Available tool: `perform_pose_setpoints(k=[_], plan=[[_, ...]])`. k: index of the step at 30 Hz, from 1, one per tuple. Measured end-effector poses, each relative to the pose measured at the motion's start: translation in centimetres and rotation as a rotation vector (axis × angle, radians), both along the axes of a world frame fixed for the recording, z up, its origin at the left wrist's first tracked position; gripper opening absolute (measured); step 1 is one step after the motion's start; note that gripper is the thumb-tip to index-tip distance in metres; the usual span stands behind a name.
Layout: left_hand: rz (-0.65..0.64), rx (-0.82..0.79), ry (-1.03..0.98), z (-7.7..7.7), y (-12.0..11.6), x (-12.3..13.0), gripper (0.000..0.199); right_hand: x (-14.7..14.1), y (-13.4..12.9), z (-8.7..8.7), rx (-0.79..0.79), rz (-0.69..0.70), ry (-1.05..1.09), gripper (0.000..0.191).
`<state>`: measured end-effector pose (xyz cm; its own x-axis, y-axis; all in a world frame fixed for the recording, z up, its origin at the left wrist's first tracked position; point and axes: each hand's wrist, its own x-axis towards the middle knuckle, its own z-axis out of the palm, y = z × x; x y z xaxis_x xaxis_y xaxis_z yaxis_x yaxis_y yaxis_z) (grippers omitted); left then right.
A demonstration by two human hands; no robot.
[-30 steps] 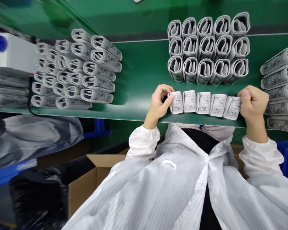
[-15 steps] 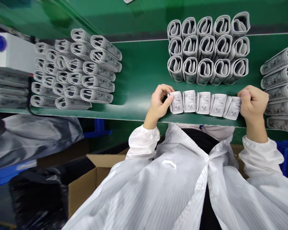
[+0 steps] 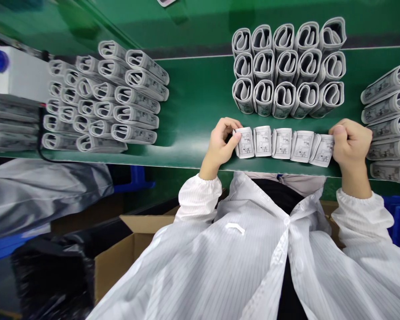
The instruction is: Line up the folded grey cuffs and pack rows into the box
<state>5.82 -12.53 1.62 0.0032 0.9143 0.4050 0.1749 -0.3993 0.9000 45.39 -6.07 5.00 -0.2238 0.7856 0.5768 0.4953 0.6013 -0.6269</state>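
Note:
A row of several folded printed pieces (image 3: 282, 143) lies side by side near the front edge of the green table (image 3: 186, 129). My left hand (image 3: 222, 141) pinches the leftmost piece between thumb and fingers. At the other end, my right hand (image 3: 350, 141) is closed, its thumb and curled fingers pressed against the rightmost piece. Just behind the row stand stacked rolled bundles (image 3: 286, 66) in three layers, their coiled ends facing me.
More rolled bundles (image 3: 100, 98) are piled at the left, beside a white box (image 3: 26, 73) with a blue knob. Another stack (image 3: 391, 124) stands at the right edge. Below the table are an open cardboard box (image 3: 115, 262) and a black plastic bag (image 3: 53, 275).
Both hands and the row stay almost unmoved. At the far left, the grey cloth below the table has shifted slightly.

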Motion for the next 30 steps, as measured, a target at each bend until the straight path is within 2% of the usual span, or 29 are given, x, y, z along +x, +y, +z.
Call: perform_pose_setpoints(k=[5,9,14,21,30], plan=[[-0.017,0.032,0.020,0.1,-0.1,0.0,0.036,0.0,0.1,-0.4,0.011,0.001,0.016,0.050],[-0.024,0.028,0.016,0.1,-0.1,-0.1,0.037,0.0,-0.1,-0.3,-0.041,-0.015,0.023,0.057],[-0.029,0.035,0.010,0.1,-0.1,-0.1,0.036,0.0,-0.6,0.5,-0.179,-0.036,-0.006,0.056],[-0.031,0.041,0.026,0.0,-0.1,-0.2,0.033,0.0,-0.6,0.7,-0.229,-0.055,-0.020,0.062],[-0.031,0.047,0.031,-0.1,-0.1,-0.2,0.030,0.1,-0.6,0.5,-0.233,-0.027,0.002,0.057]])
